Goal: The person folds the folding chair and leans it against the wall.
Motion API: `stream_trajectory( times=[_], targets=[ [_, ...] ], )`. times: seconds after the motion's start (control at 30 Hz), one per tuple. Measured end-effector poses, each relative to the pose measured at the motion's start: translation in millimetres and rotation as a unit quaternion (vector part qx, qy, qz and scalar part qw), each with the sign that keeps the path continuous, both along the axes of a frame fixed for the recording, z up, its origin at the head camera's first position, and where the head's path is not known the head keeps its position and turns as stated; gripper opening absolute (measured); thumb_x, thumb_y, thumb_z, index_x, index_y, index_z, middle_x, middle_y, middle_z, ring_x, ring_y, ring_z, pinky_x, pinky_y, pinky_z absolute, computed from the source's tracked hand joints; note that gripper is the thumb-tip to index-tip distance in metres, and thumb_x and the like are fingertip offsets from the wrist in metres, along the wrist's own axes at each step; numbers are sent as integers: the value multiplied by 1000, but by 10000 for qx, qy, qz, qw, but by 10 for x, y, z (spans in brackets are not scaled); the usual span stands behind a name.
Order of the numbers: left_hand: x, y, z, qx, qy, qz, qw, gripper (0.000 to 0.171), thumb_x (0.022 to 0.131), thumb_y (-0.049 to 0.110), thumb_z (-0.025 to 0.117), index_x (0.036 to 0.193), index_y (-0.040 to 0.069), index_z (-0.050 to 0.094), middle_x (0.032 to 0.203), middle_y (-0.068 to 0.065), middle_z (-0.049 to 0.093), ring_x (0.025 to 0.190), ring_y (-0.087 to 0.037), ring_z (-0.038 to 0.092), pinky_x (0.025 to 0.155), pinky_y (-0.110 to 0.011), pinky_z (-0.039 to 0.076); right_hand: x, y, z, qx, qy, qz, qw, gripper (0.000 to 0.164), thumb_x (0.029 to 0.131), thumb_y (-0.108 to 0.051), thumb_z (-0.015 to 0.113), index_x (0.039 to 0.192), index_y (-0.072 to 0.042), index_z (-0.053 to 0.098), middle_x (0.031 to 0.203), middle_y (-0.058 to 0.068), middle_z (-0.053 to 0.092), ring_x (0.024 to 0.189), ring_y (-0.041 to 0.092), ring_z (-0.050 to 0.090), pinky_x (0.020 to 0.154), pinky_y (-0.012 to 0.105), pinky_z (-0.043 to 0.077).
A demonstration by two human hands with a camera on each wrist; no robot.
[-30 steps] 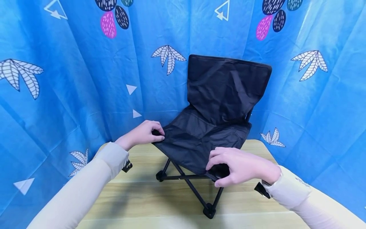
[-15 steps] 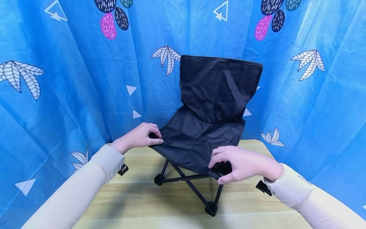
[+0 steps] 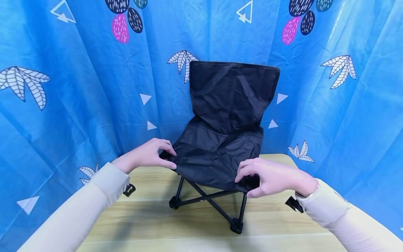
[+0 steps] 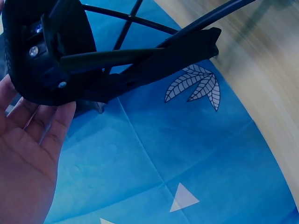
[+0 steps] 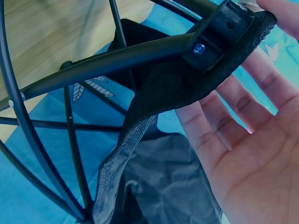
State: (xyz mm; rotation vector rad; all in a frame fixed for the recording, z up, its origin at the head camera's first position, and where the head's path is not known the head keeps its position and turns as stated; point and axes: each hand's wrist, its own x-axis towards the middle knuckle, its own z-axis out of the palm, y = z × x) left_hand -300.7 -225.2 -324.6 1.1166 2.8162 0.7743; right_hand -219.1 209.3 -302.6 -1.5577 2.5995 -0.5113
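A small black folding camp chair [image 3: 226, 115] stands on a wooden table [image 3: 151, 220], its seat facing me. My left hand [image 3: 168, 157] grips the seat's front-left corner, fingers curled over the top and thumb below. My right hand [image 3: 247, 182] grips the front-right corner the same way. In the left wrist view the fingers [image 4: 44, 130] lie under the black corner bracket [image 4: 46, 60]. In the right wrist view the right hand's fingers [image 5: 219, 126] lie under the seat fabric and corner bracket [image 5: 224, 28], with the black leg rods [image 5: 70, 140] crossing below.
A blue patterned curtain [image 3: 78, 87] hangs close behind and around the table on both sides. The chair's black feet [image 3: 236, 227] rest on the tabletop. Bare wood lies in front of the chair, toward me.
The chair has shifted left and turned to face me more squarely. Both hands kept their grip on the front seat corners and moved with it.
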Motion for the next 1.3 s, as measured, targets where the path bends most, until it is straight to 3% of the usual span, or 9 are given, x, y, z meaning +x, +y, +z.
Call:
stream_trajectory(
  times=[0.2,0.43,0.6,0.77,1.1,1.3],
  targets=[
    [99,-36,39,-23,-169,-57,9998,43,86,51,90,118,22,82,114,7,73,108,-19,61,95,-44,56,-38,62,9,5,-33,-113,9999,34,86,-17,87,119,-22,80,118,-13,71,105,7,65,94,34,58],
    [179,-61,75,-97,-73,-147,9998,50,83,49,93,122,19,82,117,6,73,108,-17,63,95,-41,59,-85,131,30,-78,-242,-276,9993,35,88,-14,87,121,-22,80,122,-12,72,109,10,66,97,39,60],
    [217,-73,81,-138,-94,-175,9997,54,83,49,93,125,17,81,120,5,73,112,-19,63,99,-46,60,-111,173,50,-191,-401,-299,9986,33,91,-15,87,122,-22,80,124,-9,73,111,14,67,96,39,61],
    [266,-90,94,-203,76,-227,9995,53,84,46,94,125,15,81,120,3,73,113,-21,64,99,-46,59,-142,219,63,-149,-411,-422,9982,32,93,-19,87,124,-23,80,129,-6,74,117,20,68,100,43,60],
    [307,-89,134,-214,209,-272,9992,50,84,41,95,124,14,82,118,3,75,110,-20,67,97,-42,60,-222,286,56,-301,-308,-516,9977,33,92,-12,86,124,-17,80,133,5,76,123,29,71,108,46,58],
    [342,-81,158,-271,154,-132,9994,51,83,42,95,124,15,82,119,5,74,110,-18,66,97,-41,60,-246,296,57,-294,-361,-685,9966,33,93,-12,85,126,-16,80,137,9,75,129,34,69,110,54,57]
  ],
)
